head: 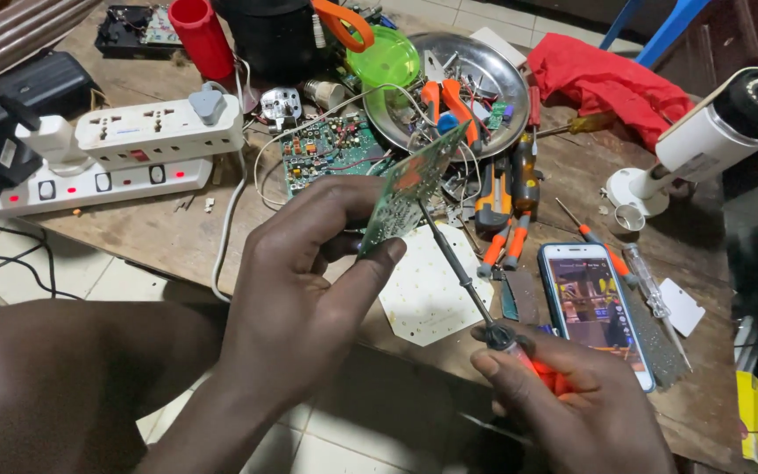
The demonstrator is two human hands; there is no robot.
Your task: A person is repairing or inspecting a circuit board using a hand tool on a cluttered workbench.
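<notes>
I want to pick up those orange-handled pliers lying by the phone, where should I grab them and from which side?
Grip the orange-handled pliers by the two handles, coming from the near edge: the handles point toward the person between the white panel and the phone, while the jaw end lies among cluttered tools.

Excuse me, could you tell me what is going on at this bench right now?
A person's left hand holds a green circuit board up on edge above the wooden table. The right hand grips a soldering iron, tip touching the board. A white panel and a lit phone lie beneath and beside.
</notes>
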